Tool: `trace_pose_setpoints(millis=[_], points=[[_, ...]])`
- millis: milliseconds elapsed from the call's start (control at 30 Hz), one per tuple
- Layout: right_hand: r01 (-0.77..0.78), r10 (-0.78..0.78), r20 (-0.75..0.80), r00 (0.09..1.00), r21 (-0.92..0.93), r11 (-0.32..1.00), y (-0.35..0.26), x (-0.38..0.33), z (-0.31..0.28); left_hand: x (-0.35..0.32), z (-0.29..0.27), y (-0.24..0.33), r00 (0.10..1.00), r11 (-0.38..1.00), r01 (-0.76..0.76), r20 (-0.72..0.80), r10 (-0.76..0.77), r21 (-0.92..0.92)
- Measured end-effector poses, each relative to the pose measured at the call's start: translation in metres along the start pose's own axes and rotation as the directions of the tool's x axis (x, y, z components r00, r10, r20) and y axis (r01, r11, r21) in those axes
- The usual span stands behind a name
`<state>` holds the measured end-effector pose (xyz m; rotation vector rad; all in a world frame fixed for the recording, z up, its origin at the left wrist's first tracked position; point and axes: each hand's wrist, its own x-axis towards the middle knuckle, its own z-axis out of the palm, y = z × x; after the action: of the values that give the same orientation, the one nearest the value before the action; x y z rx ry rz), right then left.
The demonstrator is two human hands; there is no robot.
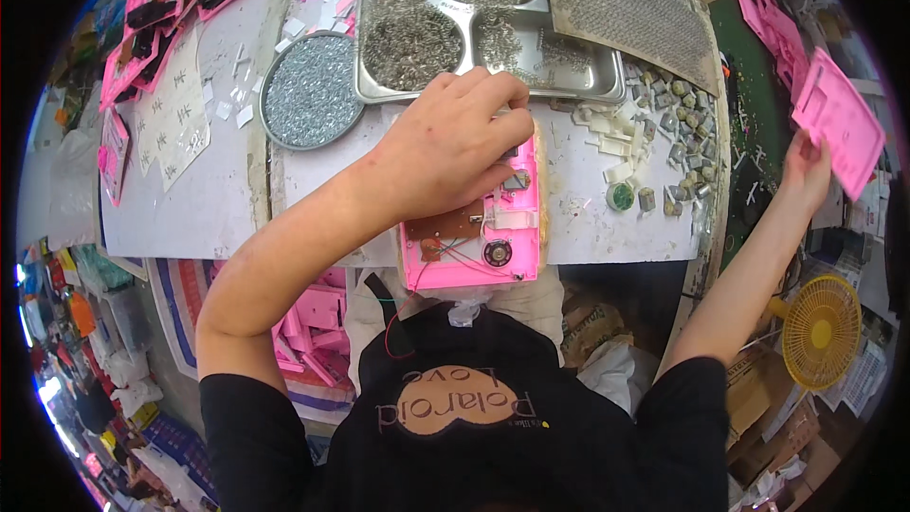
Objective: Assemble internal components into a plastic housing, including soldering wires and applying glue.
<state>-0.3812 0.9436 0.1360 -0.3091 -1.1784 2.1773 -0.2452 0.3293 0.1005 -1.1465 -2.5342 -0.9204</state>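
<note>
Cluttered workbench (218,199): left hand (450,147) fingers curled shut on the pink housing (474,242); right hand (806,171) pinches a pink panel (839,123).

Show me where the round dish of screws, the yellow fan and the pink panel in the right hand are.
round dish of screws (311,90), head view, middle of screws.
yellow fan (821,331), head view, grille centre.
pink panel (842,121), head view, flat face.

Round dish (311,90) left of divided tray (493,24), open casing (479,228) at near table edge.
</note>
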Motion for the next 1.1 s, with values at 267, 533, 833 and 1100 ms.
trace_pose_setpoints(millis=[267, 533, 833, 1100], points=[[0.931, -0.189, 0.98, 0.07, 0.003, 0.365, 0.089, -0.347, 0.183, -0.025, -0.06, 0.027, 0.767, -0.554, 0.241, 0.506, -0.395, -0.797], [-0.13, 0.59, 0.667, 0.454, -0.606, 0.785, 0.084, -0.4, 0.176, -0.065, -0.059, 0.045, 0.649, 0.116, 0.421, 0.21, -0.731, -0.9], [0.177, 0.604, 0.548, 0.578, -0.807, 0.563, 0.08, -0.455, 0.09, -0.087, -0.001, 0.07, 0.788, 0.793, 0.571, -0.127, -0.602, -0.213], [0.4, 0.57, 0.701, 0.429, -0.713, 0.575, 0.09, -0.433, 0.111, -0.099, -0.008, 0.076, 0.647, 0.635, 0.722, -0.057, -0.761, -0.274]])
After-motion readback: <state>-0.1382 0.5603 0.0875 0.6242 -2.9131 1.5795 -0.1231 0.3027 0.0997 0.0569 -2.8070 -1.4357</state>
